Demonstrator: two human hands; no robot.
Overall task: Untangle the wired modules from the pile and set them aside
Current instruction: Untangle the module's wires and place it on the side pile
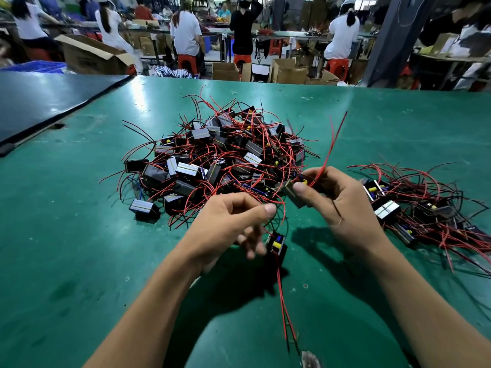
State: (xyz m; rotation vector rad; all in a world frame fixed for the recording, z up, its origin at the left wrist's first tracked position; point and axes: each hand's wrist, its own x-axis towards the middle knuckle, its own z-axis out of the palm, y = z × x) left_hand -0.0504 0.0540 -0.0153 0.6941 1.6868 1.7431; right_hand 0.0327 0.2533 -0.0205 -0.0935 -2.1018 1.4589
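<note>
Now our right hand (342,205) grips one module (293,193) while our left hand (231,221), held apart, pinches a red wire (283,212) above a dangling module (276,245), both just before the pile (220,160). Should those leads loop into the pile, pulling could drag it or tear a wire.

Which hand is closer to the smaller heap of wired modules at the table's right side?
Right. The right hand, gripping a module, sits just left of that heap; the left hand is farther left, beyond it.
</note>
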